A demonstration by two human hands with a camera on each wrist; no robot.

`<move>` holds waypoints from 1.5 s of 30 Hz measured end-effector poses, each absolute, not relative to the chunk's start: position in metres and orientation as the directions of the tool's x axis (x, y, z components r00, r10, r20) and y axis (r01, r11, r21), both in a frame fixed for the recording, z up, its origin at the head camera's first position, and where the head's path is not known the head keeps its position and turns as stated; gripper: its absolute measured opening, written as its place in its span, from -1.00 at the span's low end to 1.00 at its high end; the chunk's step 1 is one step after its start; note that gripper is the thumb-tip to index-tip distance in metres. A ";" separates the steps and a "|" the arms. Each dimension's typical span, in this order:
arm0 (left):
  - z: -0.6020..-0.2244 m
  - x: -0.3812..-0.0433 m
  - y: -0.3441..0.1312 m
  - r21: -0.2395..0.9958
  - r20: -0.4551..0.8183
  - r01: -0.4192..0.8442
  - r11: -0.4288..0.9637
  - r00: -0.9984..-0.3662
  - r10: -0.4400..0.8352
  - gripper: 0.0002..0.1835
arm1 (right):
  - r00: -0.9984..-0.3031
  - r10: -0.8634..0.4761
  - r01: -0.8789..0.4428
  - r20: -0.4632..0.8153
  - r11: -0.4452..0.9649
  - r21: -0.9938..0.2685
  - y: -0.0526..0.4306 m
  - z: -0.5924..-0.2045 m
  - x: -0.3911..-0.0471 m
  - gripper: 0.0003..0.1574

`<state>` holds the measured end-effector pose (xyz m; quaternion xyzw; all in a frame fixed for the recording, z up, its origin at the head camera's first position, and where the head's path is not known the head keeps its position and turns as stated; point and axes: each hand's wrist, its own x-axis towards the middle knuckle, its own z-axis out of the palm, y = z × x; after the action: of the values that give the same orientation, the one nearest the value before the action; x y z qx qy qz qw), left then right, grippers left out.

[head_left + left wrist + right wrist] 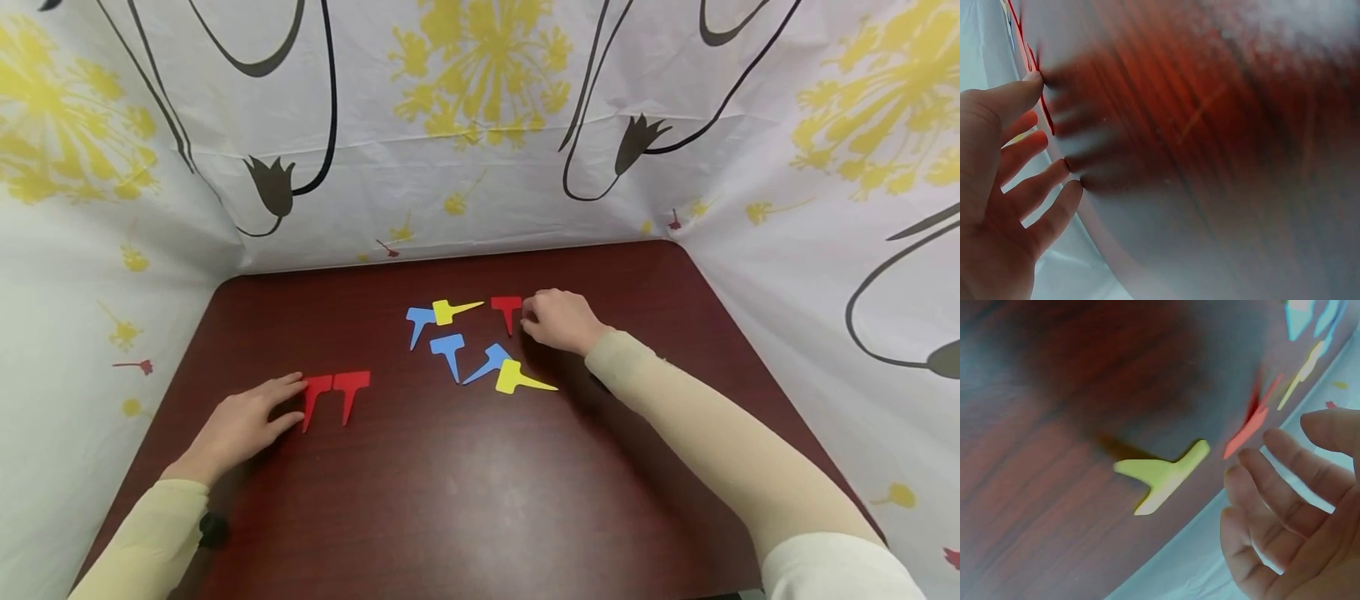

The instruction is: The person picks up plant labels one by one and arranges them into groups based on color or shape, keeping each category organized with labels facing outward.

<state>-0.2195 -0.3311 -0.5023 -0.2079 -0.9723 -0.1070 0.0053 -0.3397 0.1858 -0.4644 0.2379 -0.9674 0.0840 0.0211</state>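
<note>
Head view shows the empty, loosely bent right hand (pixel 562 320) just beside a red T-shaped plant label (pixel 507 305), probably light, stiff and best pinched by its top, the spread left hand (pixel 243 423) touching another label (pixel 319 384).

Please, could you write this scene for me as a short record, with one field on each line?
Left hand: fingers beside or touching the leftmost red tag
Right hand: next to the rightmost red tag, fingers loosely curled, nothing visibly held
Red tags: three, two of them side by side
Blue tags: three
Yellow tags: two in the head view, each meeting or overlapping a blue one
Not certain: whether the nearest yellow tag in the right wrist view is a third
Surface: dark red-brown table
Backdrop: white flower-print cloth
</note>
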 end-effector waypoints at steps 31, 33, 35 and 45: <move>-0.502 -0.218 -0.333 0.200 0.056 0.386 0.900 -0.922 0.383 -0.33 | -0.989 -0.126 -0.090 -0.083 0.933 -0.348 0.147 -0.479 -0.343 -0.56; -0.503 -0.218 -0.333 0.208 0.056 0.380 0.901 -0.924 0.377 -0.32 | -0.989 -0.128 -0.095 -0.073 0.934 -0.344 0.147 -0.480 -0.343 -0.56; -0.503 -0.218 -0.333 0.212 0.056 0.377 0.902 -0.926 0.374 -0.32 | -0.990 -0.130 -0.103 -0.057 0.935 -0.339 0.147 -0.481 -0.342 -0.57; -0.502 -0.217 -0.334 0.200 0.039 0.374 0.905 -0.926 0.374 -0.32 | -0.992 -0.123 -0.116 -0.004 0.941 -0.317 0.151 -0.475 -0.338 -0.54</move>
<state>-0.2171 -0.3340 -0.5018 -0.1917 -0.9761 -0.1026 0.0000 -0.3382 0.1510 -0.4745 0.0607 -0.9851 0.1603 -0.0119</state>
